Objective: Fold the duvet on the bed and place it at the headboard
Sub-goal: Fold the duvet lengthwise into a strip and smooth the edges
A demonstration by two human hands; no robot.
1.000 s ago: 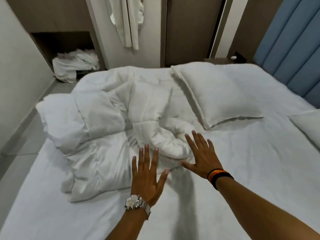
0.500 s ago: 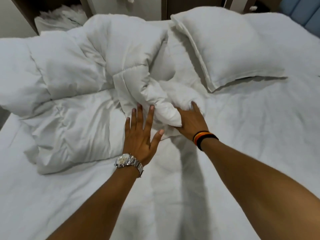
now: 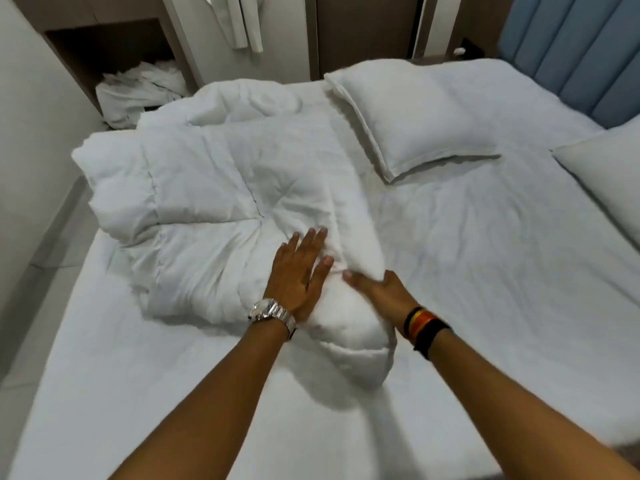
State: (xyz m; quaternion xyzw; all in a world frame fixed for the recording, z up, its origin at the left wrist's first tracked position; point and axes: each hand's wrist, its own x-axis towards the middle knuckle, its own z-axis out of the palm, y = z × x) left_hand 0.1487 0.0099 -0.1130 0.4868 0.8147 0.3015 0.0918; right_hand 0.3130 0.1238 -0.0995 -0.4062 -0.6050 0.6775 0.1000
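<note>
Lying bunched at about 10 o'clock on the bed [image 3: 450, 271], the white quilted duvet [image 3: 214, 209] is puffy, with stitched seams and soft creases. Left hand [image 3: 298, 271] rests flat on its near edge, fingers spread. Right hand [image 3: 381, 292] grips a rounded, padded fold at the duvet's near end, thumb on top, fingers tucked underneath. A rectangular pillow [image 3: 415, 116] with flat flanged edges sits at 1 o'clock; the blue, vertically padded headboard [image 3: 571, 53] lies at 2 o'clock.

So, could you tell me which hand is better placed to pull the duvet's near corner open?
Probably the right hand: it already grips the duvet corner, while the left hand lies flat on top.
</note>
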